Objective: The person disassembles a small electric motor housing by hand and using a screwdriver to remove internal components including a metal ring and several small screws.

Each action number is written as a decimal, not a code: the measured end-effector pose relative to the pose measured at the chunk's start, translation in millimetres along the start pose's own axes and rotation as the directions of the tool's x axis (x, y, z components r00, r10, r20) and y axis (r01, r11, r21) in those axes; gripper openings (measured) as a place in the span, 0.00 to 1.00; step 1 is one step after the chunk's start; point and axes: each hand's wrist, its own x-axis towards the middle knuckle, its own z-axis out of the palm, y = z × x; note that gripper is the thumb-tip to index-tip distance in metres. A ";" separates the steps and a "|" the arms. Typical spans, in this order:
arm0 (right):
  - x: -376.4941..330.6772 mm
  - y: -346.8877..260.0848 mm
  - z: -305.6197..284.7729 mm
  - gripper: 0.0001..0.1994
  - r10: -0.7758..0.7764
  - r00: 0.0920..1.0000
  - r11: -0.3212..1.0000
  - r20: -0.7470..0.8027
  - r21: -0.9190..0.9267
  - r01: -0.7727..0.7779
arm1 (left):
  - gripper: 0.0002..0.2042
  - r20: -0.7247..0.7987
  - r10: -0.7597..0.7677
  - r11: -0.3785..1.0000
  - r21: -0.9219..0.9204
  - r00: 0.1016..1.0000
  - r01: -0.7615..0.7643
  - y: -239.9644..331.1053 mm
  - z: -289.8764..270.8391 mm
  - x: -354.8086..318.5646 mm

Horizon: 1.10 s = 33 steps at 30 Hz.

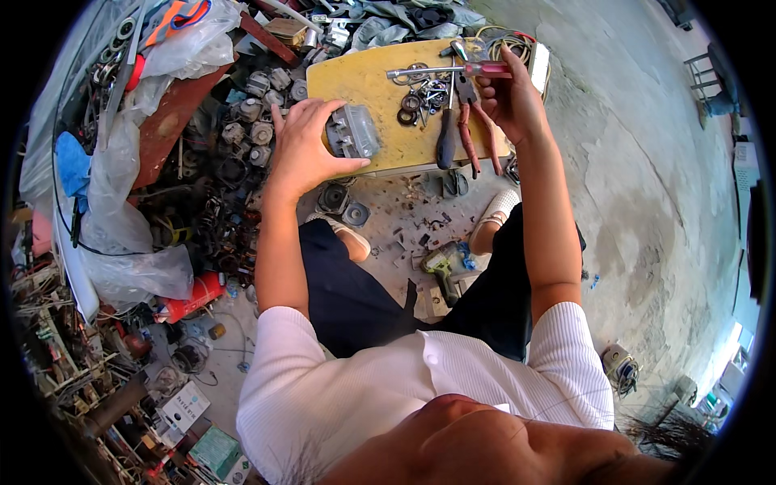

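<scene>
My left hand [303, 145] curves round a squarish grey part [352, 132], perhaps a metal housing, at the left side of a yellow-topped work table [347, 78]. Its thumb lies along the near side and its fingers along the far side. In my right hand [517, 101] is a nut driver [453, 70] with a red handle, its long shank pointing left over the table. Beneath it lie red-handled pliers [466, 129], a dark-handled screwdriver [445, 137], a hammer [459, 50] and a pile of metal rings [410, 105] and bolts.
Dirty motor parts [259, 133] are heaped left of the table. A green power tool [440, 271] lies on the floor between my legs, among small scraps. Coiled cable [505, 39] rests at the table's far right corner. Clear plastic sheeting [121, 210] hangs at the left.
</scene>
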 end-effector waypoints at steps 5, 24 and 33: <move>-2.0 6.9 8.6 0.20 -0.017 1.000 0.997 -0.003 -0.080 0.017 | 0.41 -0.217 0.106 0.993 0.080 0.970 -0.091 -0.6 12.7 2.0; -6.9 21.1 14.4 0.18 -0.093 0.994 0.962 -0.051 -0.263 0.077 | 0.37 -0.300 0.280 0.954 0.192 0.912 -0.229 0.1 37.5 -15.2; -5.4 29.6 12.0 0.17 -0.016 0.999 0.965 -0.050 -0.263 0.002 | 0.53 -0.304 0.066 0.993 -0.075 0.951 -0.092 -0.1 37.1 -18.5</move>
